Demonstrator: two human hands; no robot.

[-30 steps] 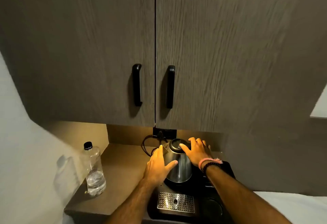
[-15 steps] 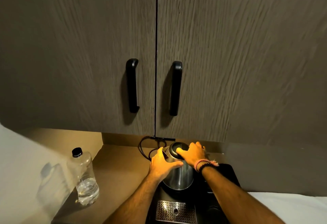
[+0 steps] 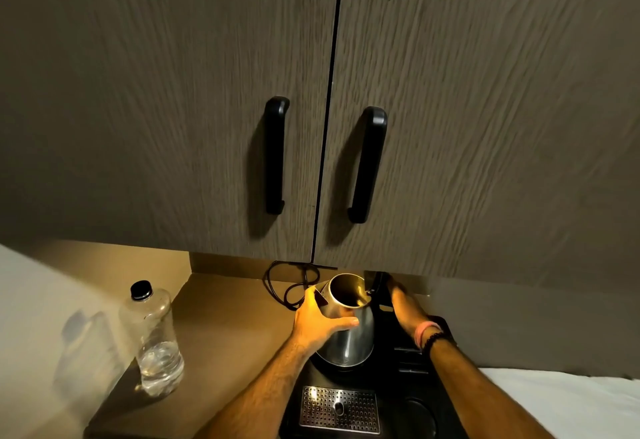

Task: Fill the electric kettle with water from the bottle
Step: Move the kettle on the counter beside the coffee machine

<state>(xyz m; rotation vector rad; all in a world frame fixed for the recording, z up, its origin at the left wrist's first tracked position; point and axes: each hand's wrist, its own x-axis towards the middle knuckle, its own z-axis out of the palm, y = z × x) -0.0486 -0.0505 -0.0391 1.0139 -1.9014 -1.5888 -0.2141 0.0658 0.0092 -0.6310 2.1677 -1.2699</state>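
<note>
A steel electric kettle (image 3: pixel 349 345) stands on its black base under the wall cupboard. Its lid (image 3: pixel 375 282) is swung up at the right, so the open mouth shows a dark inside. My left hand (image 3: pixel 315 321) grips the kettle's left side below the spout. My right hand (image 3: pixel 405 310) is at the kettle's right side, fingers on the raised black lid by the handle. A clear plastic bottle (image 3: pixel 152 334) with a black cap stands upright on the counter to the left, with a little water at the bottom. Neither hand touches it.
The kettle sits on a black tray (image 3: pixel 408 414) with a perforated metal grate (image 3: pixel 339 409) at the front. A black cord (image 3: pixel 280 282) loops behind it. Low cupboard doors with two black handles (image 3: pixel 275 154) hang right above. The brown counter (image 3: pixel 225 334) ends near the bottle.
The kettle's lid was closed under my right hand; it is now flipped open to the right. My left hand stayed on the kettle body. The view has moved closer.
</note>
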